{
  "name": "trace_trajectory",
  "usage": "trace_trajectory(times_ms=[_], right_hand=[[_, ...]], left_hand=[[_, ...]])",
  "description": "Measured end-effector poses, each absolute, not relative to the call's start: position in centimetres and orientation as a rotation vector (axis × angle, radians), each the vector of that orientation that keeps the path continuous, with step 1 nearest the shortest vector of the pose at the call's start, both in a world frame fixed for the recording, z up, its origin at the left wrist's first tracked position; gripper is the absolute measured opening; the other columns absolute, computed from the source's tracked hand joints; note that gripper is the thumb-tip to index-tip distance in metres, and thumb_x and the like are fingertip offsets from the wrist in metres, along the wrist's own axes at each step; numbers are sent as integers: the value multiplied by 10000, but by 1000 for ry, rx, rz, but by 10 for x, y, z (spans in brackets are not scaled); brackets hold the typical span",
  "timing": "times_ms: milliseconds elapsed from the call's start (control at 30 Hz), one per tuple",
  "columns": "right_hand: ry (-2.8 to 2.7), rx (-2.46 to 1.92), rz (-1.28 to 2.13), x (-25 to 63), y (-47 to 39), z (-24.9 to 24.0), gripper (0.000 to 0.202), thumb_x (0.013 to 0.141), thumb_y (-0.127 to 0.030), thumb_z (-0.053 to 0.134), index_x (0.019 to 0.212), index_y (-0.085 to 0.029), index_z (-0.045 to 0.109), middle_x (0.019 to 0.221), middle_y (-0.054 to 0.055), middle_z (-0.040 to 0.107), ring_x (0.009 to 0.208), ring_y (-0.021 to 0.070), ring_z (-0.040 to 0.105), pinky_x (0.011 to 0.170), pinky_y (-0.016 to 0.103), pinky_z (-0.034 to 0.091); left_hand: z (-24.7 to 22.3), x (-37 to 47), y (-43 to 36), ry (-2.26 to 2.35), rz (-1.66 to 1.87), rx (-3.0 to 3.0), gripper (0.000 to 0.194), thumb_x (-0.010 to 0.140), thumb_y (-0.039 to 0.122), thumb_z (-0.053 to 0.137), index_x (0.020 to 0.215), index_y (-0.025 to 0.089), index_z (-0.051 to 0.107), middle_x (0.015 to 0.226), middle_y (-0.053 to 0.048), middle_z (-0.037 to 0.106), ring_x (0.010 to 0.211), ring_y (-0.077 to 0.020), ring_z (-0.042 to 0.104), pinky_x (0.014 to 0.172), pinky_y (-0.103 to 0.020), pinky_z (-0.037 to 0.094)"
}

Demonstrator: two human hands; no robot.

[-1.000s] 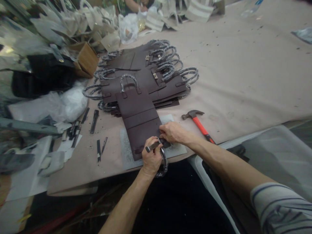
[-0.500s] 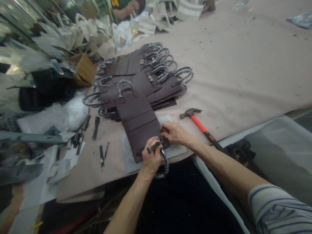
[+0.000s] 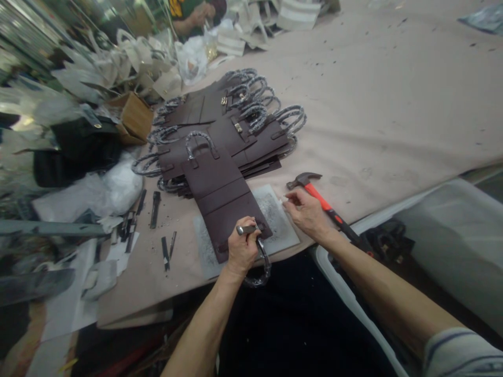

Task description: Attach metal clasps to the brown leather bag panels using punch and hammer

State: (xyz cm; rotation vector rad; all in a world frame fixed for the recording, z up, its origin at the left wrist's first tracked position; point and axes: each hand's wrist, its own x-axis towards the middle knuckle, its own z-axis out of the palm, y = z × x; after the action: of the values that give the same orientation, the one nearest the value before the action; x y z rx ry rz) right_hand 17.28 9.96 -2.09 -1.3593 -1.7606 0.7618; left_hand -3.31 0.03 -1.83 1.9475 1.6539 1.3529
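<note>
My left hand (image 3: 242, 250) is closed around a short metal punch (image 3: 247, 229), its end poking out toward the left. The hand rests at the near edge of a dark brown bag panel (image 3: 223, 196), beside a plastic-wrapped handle (image 3: 264, 269) that loops over the table edge. My right hand (image 3: 308, 213) is off the panel, thumb and fingers pinched together over the right part of a pale, scuffed board (image 3: 275, 209). A tiny light thing may be at its fingertips, too small to name. Just beyond that hand lies a claw hammer (image 3: 318, 196) with a red and black grip.
Several brown bag panels with wrapped handles (image 3: 220, 118) are piled behind. Loose dark tools (image 3: 155, 209) lie at left, near plastic bags and a cardboard box (image 3: 135, 118). A white bin (image 3: 451, 235) stands at right. A co-worker's hands (image 3: 200, 14) show at the far side.
My right hand has moved right, away from the panel edge and my left hand, toward the hammer. My left hand stays with the punch at the panel's near edge.
</note>
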Motion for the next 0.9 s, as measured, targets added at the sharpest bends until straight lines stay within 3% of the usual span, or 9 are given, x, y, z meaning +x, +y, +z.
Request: trace_trajectory(times_ms=[133,267,333,500,667,800,900], right_hand=[[-1973,-1604,402,211,90,-20,254,856,-286,572,1050,-143,649,1031,157,670,965,297,616,885,418,485],[-2228,-1873,199,237,78,-10,376,886,-342,580,1177,-106,614,1135,214,612,1041,356,560,885,443,452],[-2194,-2010,332,244,78,-4,351,899,-346,571,1156,-111,612,1100,208,598,1022,354,559,847,426,444],[-1464,-2027,1227,247,87,13,89,779,-182,634,844,-188,574,822,74,562,862,240,559,692,306,426],[-1286,-1792,1661,230,70,35,124,813,-287,609,793,-214,511,624,-36,457,492,111,408,446,229,374],[-1269,-1629,1676,219,43,75,325,891,-545,552,843,-229,492,591,-79,389,407,88,320,358,212,295],[-1623,-1494,1259,214,29,118,406,946,-630,459,859,-237,513,590,-51,439,438,118,396,395,242,314]], left_hand=[[-18,-30,3,1631,1336,1922,130,903,111,610,997,197,631,1090,-73,706,1047,-192,699,943,-334,575],[-22,-30,2,1628,1387,1852,118,897,120,612,982,198,636,1077,-74,716,1042,-199,703,944,-343,577],[-23,-30,3,1617,1407,1826,119,894,119,612,977,200,638,1072,-73,718,1037,-199,702,943,-341,575],[-21,-28,5,1562,1419,1803,152,878,92,599,973,205,632,1032,-61,710,1002,-191,698,911,-316,569],[-18,-25,6,1550,1426,1777,156,862,81,590,946,203,639,993,-58,709,969,-195,696,890,-313,566],[-15,-24,7,1544,1385,1761,168,855,68,581,923,204,653,997,-59,722,975,-197,697,887,-316,565],[-15,-24,7,1532,1402,1747,172,850,65,584,923,200,661,1001,-62,729,975,-199,701,887,-321,567]])
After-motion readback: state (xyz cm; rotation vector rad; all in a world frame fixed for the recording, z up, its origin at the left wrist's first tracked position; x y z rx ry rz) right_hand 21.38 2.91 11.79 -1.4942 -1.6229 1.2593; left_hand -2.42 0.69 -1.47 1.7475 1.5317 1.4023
